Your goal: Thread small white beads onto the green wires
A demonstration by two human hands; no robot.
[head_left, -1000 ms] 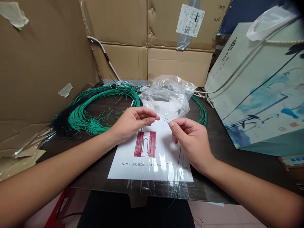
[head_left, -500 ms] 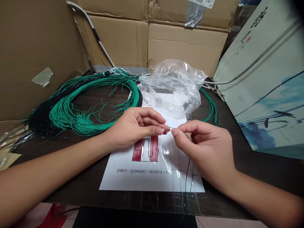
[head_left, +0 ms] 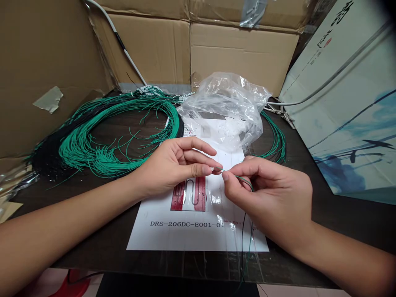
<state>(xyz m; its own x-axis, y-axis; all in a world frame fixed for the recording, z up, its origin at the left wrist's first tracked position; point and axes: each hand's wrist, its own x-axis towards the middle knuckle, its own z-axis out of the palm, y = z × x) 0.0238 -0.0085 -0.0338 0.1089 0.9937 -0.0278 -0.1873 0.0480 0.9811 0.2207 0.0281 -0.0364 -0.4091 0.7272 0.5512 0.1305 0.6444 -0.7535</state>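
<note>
Dark tabletop [head_left: 102, 235]: our right hand [head_left: 278, 194] pinches green and black wires [head_left: 244, 180], left hand [head_left: 168, 167] nips small white piece [head_left: 212, 168]; whether joined, we cannot tell.

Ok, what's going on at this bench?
A person's right hand pinches a thin green and black wire pair near its ends. The left hand holds a tiny white piece, mostly hidden by the fingers. The wire ends reach the left fingertips; whether they're seated in the piece, I can't tell. The hands are above a printed sheet, with a big wire bundle to the left and a clear plastic bag behind.
</note>
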